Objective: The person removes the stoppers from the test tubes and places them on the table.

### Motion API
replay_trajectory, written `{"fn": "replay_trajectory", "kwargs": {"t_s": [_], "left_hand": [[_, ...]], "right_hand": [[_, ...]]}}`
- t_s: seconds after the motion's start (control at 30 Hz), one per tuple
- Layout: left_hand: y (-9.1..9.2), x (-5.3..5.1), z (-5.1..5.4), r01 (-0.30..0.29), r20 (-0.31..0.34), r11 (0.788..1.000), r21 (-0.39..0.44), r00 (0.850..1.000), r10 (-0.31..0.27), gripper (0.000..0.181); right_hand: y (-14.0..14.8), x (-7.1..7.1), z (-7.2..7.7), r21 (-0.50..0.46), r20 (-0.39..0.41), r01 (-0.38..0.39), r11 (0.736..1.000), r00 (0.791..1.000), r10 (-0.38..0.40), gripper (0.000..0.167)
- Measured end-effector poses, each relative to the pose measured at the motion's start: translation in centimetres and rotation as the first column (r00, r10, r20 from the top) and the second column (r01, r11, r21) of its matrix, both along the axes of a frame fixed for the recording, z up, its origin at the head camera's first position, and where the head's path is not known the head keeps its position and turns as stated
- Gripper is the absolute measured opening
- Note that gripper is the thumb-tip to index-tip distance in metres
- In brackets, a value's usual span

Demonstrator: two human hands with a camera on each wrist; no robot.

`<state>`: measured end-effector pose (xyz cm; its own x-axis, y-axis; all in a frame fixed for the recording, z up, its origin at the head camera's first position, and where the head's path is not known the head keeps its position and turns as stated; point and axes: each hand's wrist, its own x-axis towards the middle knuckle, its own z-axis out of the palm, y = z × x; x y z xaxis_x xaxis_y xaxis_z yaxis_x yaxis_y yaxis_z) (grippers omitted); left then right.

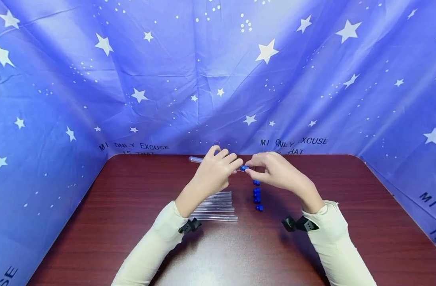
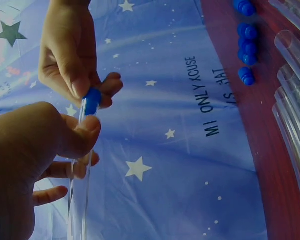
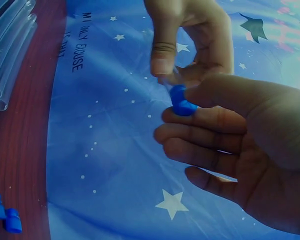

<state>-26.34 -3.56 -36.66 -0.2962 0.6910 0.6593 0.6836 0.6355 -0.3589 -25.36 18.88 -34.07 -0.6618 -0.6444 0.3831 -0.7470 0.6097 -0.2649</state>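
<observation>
Above the far part of the table, my left hand pinches a clear test tube between thumb and fingers, close to one end. My right hand pinches a blue cap between thumb and forefinger, its other fingers loosely bent. In the left wrist view the cap is at the tube's end; how far it is pushed in, I cannot tell. Several more clear tubes lie side by side below the left hand. Several loose blue caps form a short column on the table below the right hand.
The dark red wooden table has its far edge just behind my hands. A blue curtain with white stars and black lettering hangs behind it and along both sides. A black strap device is on each wrist.
</observation>
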Motion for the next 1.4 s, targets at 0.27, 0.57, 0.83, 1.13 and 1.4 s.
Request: {"fn": "replay_trajectory", "kwargs": {"t_s": [0.27, 0.57, 0.83, 1.13, 1.4], "left_hand": [[-0.4, 0.0, 0.2, -0.066, -0.045, 0.998, 0.008, 0.997, 0.066, 0.023], [-0.7, 0.0, 0.6, -0.09, -0.061, 0.995, 0.033, 0.994, 0.092, 0.013], [-0.7, 0.0, 0.8, -0.087, -0.064, 0.996, 0.033, 0.994, 0.089, 0.013], [-0.9, 0.2, 0.8, -0.092, -0.084, 0.995, 0.034, 0.992, 0.095, 0.019], [-0.9, 0.1, 1.0, -0.085, -0.046, 0.995, 0.047, 0.995, 0.087, 0.018]], "right_hand": [[-1.4, 0.3, -0.8, 0.06, -0.297, 0.082, 0.995, 0.953, -0.061, 0.015], [-1.8, 0.0, -1.3, 0.029, -0.493, 0.075, 0.997, 0.869, -0.051, 0.017], [-2.0, -0.2, -1.3, 0.036, -0.589, 0.032, 0.999, 0.808, -0.005, 0.012], [-2.5, -0.1, -1.3, 0.039, -0.618, 0.013, 0.999, 0.786, 0.013, 0.01], [-2.7, 0.1, -1.2, 0.042, -0.66, 0.057, 0.998, 0.751, -0.015, 0.012]]}}
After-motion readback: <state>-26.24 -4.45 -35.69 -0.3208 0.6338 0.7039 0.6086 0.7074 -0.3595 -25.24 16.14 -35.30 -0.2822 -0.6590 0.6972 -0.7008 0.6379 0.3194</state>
